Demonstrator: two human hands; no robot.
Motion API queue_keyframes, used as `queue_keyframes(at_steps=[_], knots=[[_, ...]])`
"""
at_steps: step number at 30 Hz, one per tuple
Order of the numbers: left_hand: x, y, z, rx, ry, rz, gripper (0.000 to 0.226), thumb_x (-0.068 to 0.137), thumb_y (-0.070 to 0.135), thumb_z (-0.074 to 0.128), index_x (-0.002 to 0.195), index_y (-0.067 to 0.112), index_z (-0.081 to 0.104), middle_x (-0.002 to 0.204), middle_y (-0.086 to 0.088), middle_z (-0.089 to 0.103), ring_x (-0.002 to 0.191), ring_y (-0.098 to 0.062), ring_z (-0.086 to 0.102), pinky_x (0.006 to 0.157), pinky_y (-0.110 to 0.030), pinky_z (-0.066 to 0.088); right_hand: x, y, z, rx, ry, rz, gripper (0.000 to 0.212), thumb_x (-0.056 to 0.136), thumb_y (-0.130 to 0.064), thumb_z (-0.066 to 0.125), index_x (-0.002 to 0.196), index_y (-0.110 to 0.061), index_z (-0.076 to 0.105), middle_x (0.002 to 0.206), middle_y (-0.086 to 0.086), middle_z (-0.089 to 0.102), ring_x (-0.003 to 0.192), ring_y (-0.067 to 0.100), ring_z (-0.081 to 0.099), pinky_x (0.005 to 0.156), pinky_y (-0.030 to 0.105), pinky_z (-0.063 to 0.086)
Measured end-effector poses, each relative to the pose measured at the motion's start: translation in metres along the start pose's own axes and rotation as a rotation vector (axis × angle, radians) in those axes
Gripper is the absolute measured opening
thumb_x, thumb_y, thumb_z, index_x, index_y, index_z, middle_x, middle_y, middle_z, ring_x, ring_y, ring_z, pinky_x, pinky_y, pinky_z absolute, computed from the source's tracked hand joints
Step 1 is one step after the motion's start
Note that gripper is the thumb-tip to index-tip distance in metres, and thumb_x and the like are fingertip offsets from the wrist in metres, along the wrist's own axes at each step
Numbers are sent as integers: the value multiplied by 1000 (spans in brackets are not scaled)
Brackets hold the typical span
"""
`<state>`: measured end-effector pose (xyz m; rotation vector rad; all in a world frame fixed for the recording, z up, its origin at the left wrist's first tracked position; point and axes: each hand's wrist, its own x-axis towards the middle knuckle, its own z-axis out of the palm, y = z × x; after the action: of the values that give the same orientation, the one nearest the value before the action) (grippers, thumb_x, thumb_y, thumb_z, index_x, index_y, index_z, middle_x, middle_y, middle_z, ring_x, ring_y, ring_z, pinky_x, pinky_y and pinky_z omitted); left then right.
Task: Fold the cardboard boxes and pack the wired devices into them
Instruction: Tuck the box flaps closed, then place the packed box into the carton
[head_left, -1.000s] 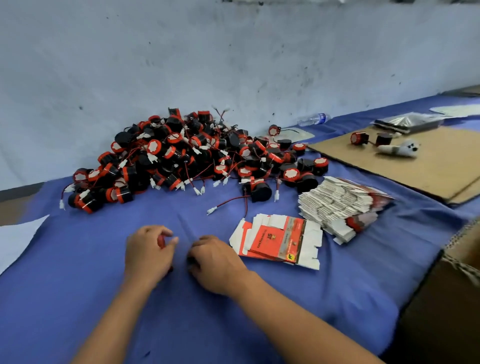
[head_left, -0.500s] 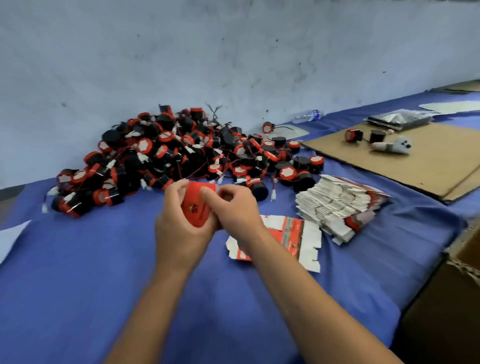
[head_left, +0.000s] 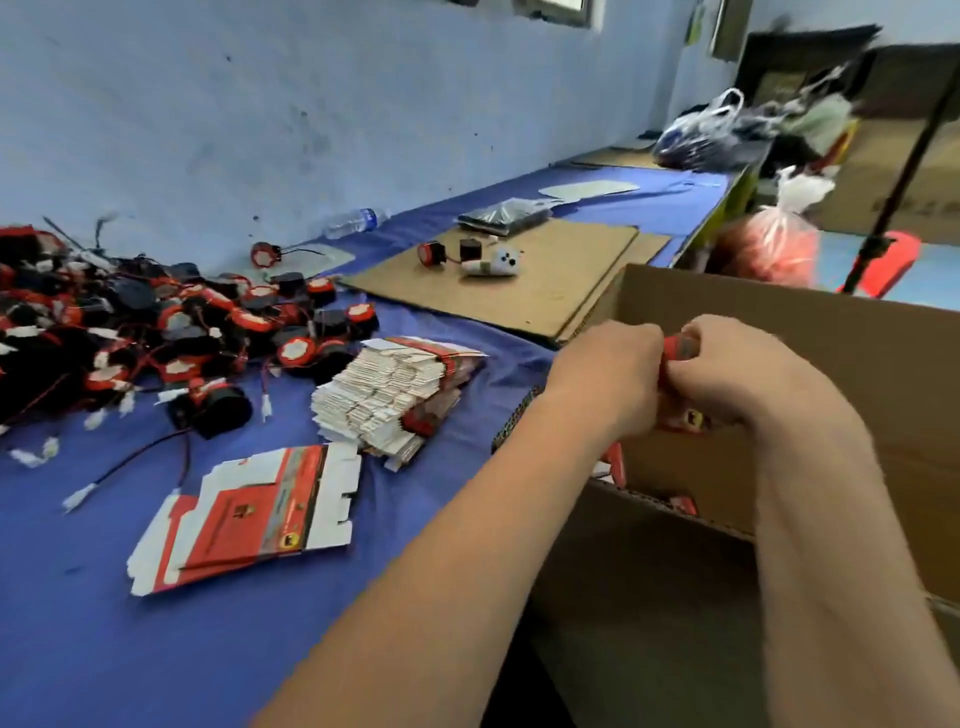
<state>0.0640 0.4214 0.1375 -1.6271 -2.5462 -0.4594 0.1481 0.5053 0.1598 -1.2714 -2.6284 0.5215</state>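
Observation:
Both hands hold one small red folded box (head_left: 681, 347) over a large open brown carton (head_left: 810, 332) at the right. My left hand (head_left: 605, 379) grips its left side and my right hand (head_left: 737, 374) grips its right side; most of the box is hidden by fingers. Several red packed boxes (head_left: 618, 465) lie inside the carton. A pile of black-and-red wired devices (head_left: 156, 332) sits on the blue cloth at the left. A flat unfolded red-and-white box (head_left: 249, 514) lies near the table's front, with a bundle of flat boxes (head_left: 395, 395) behind it.
A brown cardboard sheet (head_left: 545, 291) lies further back with two devices (head_left: 431, 253) and a white part (head_left: 493, 265) on it. A water bottle (head_left: 356, 222) lies by the wall. Plastic bags (head_left: 769, 244) and more cartons stand at the far right.
My hands lifted the small red box off the cloth and carried it right, over the big carton. My view turned right with them.

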Motion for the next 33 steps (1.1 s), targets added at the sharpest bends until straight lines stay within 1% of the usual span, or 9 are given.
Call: queue_keyframes(at_steps=[3, 7, 10, 14, 18, 21, 26, 30, 33], knots=[[-1, -8, 13, -92, 12, -2, 11, 89, 25, 67, 98, 19, 65, 101, -7, 69, 101, -32, 64, 70, -34, 41, -2, -6, 5, -1, -51, -34, 63, 87, -23, 67, 147, -17, 47, 137, 17, 60, 121, 38, 59, 95, 41, 52], [-27, -52, 4, -266, 353, -105, 15, 86, 25, 69, 99, 18, 72, 102, -4, 70, 102, -24, 56, 80, -35, 43, -7, -41, 20, 59, 213, -171, 43, 90, -41, 67, 124, -17, 61, 121, 14, 67, 109, 36, 64, 84, 41, 51], [-73, -113, -5, -375, 543, -363, 13, 85, 24, 72, 96, 18, 74, 100, -5, 74, 98, -25, 64, 82, -39, 49, -28, -107, 57, 240, 331, -442, 27, 90, -38, 68, 111, -22, 67, 104, 6, 72, 96, 29, 68, 80, 39, 56], [-165, -207, 2, -182, 487, -984, 28, 89, 30, 69, 113, 16, 68, 120, -16, 63, 116, -38, 54, 90, -38, 42, -51, -197, 140, 149, -180, -801, 29, 91, -42, 68, 106, -17, 71, 104, 8, 73, 103, 29, 66, 86, 41, 55], [-237, -258, 13, -44, 205, -1288, 43, 88, 42, 68, 120, 13, 64, 127, -23, 59, 124, -42, 49, 96, -42, 40, -57, -237, 204, -249, -504, -949, 108, 75, -71, 76, 155, -15, 31, 149, 16, 44, 141, 36, 37, 113, 49, 39], [-254, -270, 19, -33, 278, -1253, 21, 87, 31, 63, 102, 20, 73, 112, -16, 69, 113, -39, 57, 92, -41, 44, -59, -246, 225, -405, -612, -1003, 146, 55, -76, 86, 162, -28, -1, 161, 16, 27, 150, 37, 23, 117, 56, 34], [-244, -273, 22, -119, 529, -1290, 28, 96, 43, 59, 101, 20, 72, 120, -20, 63, 121, -40, 49, 103, -41, 35, -56, -251, 226, -265, -527, -1053, 149, 54, -71, 88, 162, -29, -4, 147, 18, 43, 139, 36, 39, 110, 50, 43], [-244, -276, 7, -481, 1010, -1242, 42, 108, 44, 42, 103, 12, 69, 121, -17, 62, 120, -37, 51, 106, -45, 37, -47, -253, 208, 63, -486, -1039, 145, 62, -73, 84, 164, -24, -7, 130, 8, 65, 129, 24, 54, 100, 38, 48], [-257, -272, -8, -951, 1126, -974, 51, 112, 48, 27, 107, 19, 69, 120, -5, 69, 109, -24, 61, 92, -44, 49, -57, -268, 198, 604, -696, -794, 136, 59, -81, 79, 164, -30, 10, 132, -6, 67, 119, 13, 63, 97, 35, 53]])
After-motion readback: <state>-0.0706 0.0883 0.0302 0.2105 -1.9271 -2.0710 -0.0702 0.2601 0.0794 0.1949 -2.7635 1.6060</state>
